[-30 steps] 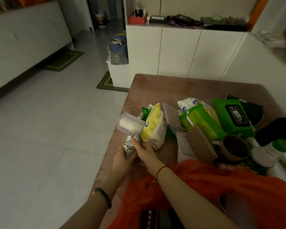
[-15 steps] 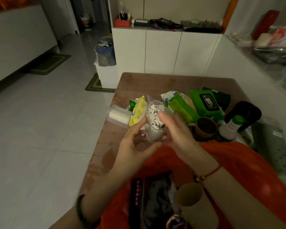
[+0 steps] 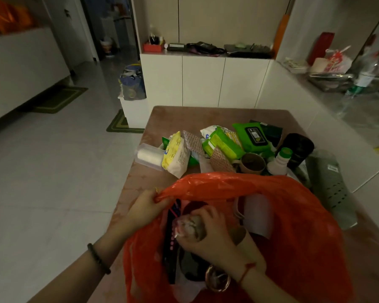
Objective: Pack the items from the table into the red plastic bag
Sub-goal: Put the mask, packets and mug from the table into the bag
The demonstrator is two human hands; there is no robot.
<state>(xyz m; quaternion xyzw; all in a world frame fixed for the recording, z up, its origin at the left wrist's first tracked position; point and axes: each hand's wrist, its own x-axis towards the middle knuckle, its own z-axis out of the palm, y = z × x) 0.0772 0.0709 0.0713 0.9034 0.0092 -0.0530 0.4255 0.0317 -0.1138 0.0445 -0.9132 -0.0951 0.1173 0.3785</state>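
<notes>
The red plastic bag lies open at the near end of the brown table. My left hand grips the bag's left rim and holds the mouth open. My right hand is inside the bag, holding a small clear container of white pieces. A cardboard tube, a dark flat box and a round tin lie in the bag. Behind the bag sit a yellow pack, green wipe packs, a clear box with a white roll, a brown cup and a white bottle.
A black cylinder and a grey perforated sleeve lie at the table's right. White cabinets stand behind the table, a counter with clutter to the right. Tiled floor lies to the left.
My right hand carried the clear container from above the table down into the bag. My left hand let go of the container and took the bag's rim.
</notes>
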